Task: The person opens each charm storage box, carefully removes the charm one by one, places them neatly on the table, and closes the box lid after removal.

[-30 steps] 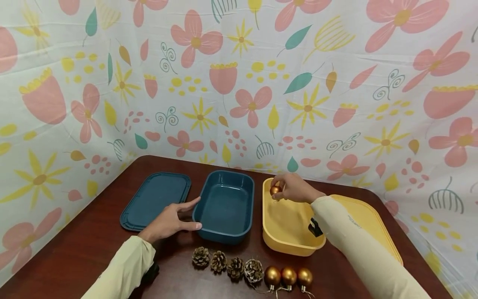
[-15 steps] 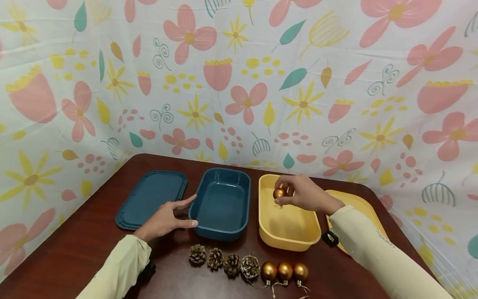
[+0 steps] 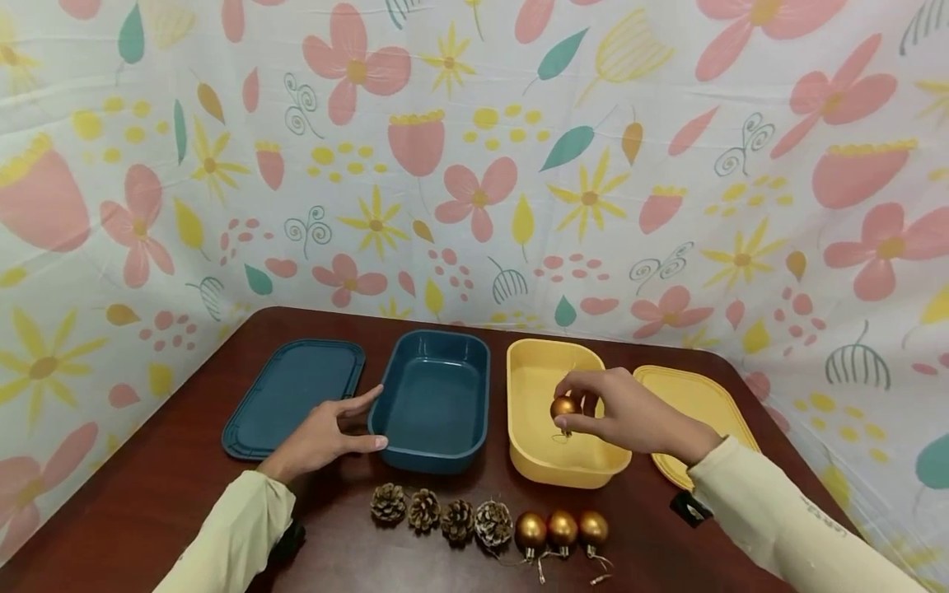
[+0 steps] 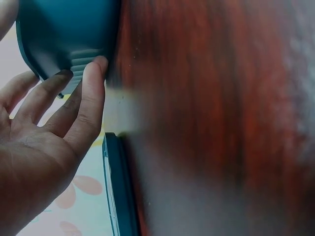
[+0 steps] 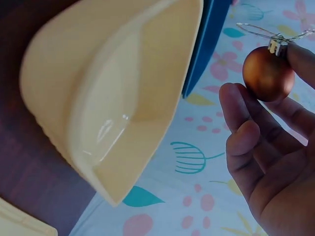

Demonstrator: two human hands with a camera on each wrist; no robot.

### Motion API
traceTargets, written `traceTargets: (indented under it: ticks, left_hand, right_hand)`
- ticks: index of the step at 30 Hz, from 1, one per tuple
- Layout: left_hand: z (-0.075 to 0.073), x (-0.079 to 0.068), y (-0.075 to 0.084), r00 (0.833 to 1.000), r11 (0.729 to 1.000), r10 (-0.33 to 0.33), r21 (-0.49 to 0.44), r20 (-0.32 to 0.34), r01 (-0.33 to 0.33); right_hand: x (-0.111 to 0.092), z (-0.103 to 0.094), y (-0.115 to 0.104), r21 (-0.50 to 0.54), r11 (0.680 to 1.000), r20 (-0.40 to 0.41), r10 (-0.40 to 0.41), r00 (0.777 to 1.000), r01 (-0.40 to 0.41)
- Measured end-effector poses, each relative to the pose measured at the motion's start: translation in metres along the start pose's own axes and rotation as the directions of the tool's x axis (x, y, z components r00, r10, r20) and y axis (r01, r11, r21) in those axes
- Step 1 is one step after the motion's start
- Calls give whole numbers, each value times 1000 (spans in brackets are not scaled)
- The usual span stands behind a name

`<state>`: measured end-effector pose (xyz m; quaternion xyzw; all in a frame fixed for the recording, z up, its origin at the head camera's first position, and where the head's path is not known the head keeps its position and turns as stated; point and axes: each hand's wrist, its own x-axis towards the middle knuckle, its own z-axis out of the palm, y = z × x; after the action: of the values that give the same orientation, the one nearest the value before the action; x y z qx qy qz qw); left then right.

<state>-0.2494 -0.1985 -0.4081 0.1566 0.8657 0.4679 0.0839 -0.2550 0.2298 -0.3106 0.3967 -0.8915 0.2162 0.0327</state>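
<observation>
My right hand [image 3: 619, 412] pinches a copper-gold Christmas ball [image 3: 565, 408] between thumb and fingertips, over the yellow box [image 3: 534, 469]. In the right wrist view the ball [image 5: 268, 73] shows its metal cap and string loop, clear of the box wall [image 5: 54, 83]. My left hand [image 3: 322, 436] rests against the near left side of a dark blue box [image 3: 433, 461], fingers and thumb spread. The left wrist view shows its extended fingers [image 4: 91, 93] touching the ribbed outer wall of that box [image 4: 69, 29]. Neither box shows anything lying in it.
Several pine cones [image 3: 457, 520] stand in a row before the blue box, continued by three gold Christmas balls [image 3: 562, 529] with strings. A blue lid [image 3: 296, 395] lies at the left, a yellow lid [image 3: 697, 412] at the right. Patterned cloth [image 3: 474, 165] hangs behind the table.
My right hand, still holding the ball, has moved rightward and nearer over the yellow box. The left hand stays at the blue box. The head view has shifted slightly.
</observation>
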Motion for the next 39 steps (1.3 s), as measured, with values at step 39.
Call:
traceTargets:
  ticks: [39]
  left_hand:
    - [1,1,0,1000,1000,-19,19,-7,19]
  right_hand:
    - [-108,41,17,469,877,-120,-51,991,102]
